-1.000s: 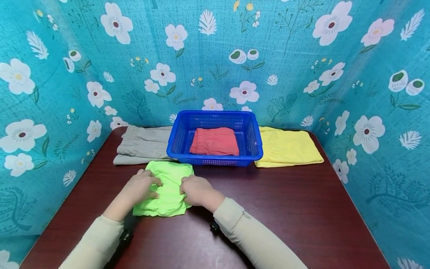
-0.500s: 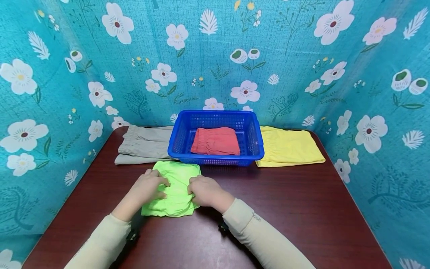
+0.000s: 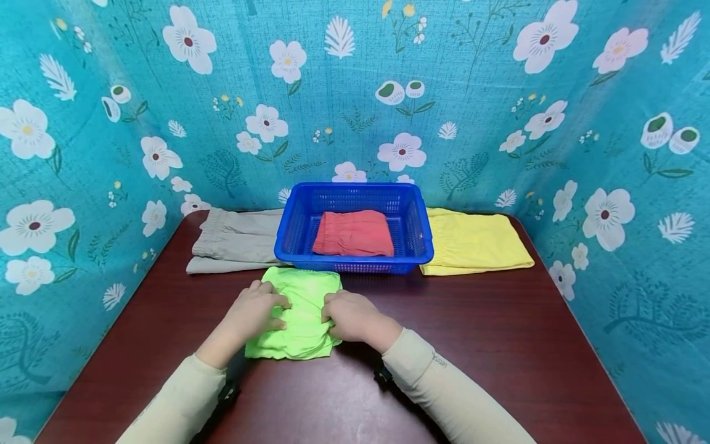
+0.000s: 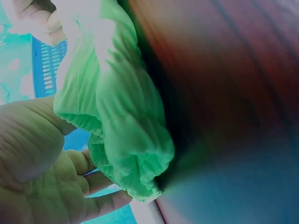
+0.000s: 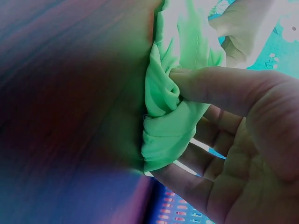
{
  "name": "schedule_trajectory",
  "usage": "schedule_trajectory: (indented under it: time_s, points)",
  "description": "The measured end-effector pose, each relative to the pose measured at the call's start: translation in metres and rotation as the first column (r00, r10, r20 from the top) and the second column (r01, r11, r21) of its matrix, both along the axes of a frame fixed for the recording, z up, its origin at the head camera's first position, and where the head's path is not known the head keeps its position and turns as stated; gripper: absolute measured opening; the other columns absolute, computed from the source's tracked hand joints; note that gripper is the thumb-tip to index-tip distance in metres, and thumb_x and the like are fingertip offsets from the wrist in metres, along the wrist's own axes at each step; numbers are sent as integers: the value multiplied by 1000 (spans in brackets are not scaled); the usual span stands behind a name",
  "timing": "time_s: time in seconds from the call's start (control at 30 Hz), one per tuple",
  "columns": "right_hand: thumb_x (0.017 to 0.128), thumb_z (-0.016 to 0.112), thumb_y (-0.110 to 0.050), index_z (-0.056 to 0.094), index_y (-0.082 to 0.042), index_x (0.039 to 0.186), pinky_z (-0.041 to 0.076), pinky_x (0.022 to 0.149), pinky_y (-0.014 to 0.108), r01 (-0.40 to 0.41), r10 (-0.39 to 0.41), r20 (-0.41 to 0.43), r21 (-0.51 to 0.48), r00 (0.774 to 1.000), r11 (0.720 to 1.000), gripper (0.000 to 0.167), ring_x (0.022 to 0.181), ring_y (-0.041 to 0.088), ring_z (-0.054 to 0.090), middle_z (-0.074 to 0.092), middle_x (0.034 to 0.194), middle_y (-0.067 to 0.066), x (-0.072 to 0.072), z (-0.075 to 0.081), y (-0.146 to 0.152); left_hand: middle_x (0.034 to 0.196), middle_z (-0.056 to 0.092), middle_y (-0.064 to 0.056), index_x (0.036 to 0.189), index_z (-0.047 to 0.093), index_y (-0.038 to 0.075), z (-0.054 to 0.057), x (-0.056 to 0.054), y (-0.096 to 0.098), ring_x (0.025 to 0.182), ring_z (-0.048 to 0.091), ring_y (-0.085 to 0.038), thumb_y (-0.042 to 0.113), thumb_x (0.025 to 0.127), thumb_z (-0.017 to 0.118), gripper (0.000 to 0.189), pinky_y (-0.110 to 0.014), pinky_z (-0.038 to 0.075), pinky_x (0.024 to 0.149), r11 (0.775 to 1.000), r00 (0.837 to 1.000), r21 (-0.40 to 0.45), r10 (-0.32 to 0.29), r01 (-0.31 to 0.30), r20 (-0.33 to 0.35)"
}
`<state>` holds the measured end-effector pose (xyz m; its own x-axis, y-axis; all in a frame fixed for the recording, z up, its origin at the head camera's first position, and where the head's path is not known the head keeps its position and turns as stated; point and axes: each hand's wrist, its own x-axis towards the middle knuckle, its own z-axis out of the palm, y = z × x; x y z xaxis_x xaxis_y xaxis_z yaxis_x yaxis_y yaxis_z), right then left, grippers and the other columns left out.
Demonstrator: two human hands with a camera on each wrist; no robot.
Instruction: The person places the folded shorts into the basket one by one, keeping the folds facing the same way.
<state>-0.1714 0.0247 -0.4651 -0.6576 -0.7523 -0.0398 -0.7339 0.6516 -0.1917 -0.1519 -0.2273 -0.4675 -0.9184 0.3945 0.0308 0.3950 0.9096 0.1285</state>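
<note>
Between the two hands, a folded lime-green garment (image 3: 305,308) was held by its opposite sides: its left side was grasped by the left hand (image 3: 252,314), and its right side was pinched, with the cloth creased, by the right hand (image 3: 355,317). Whether it was lifted off the dark reddish tabletop (image 3: 471,351) could not be told. Just ahead of the right hand, a folded red garment (image 3: 355,234) was contained in a blue plastic basket (image 3: 407,259). Beyond the left hand a grey garment (image 3: 238,237) was laid; ahead and to the right of the right hand, a folded yellow garment (image 3: 477,243) was placed.
</note>
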Motion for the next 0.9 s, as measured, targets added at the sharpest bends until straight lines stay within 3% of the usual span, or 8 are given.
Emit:
schedule_trajectory:
  time_s: [0.4,0.7,0.9]
  points:
    - [76,76,-9,80,-24,88,49,71,24,-3,4,21,-38,1000,999,20,89,12,56,55,85,-12,1,2,16,99,63,-4,102,80,25,-3,0,12,95,51,-26,36,72,92,34,-45,47,78,1000,1000,-3,-10,10,-24]
    - [76,79,-12,82,-22,90,51,81,26,-3,5,34,-59,999,998,18,93,12,59,58,87,-11,-1,0,29,98,62,-3,103,79,26,-3,-1,24,95,50,-26,39,74,91,34,-44,46,77,999,999,-30,-37,36,-38]
    - [74,81,-14,82,-23,90,52,82,26,5,-3,25,-55,1000,998,18,95,14,61,59,87,-12,-1,-1,33,100,62,-5,103,78,25,0,-1,31,97,51,-28,38,74,90,34,-46,46,78,999,999,-37,-32,32,-14]
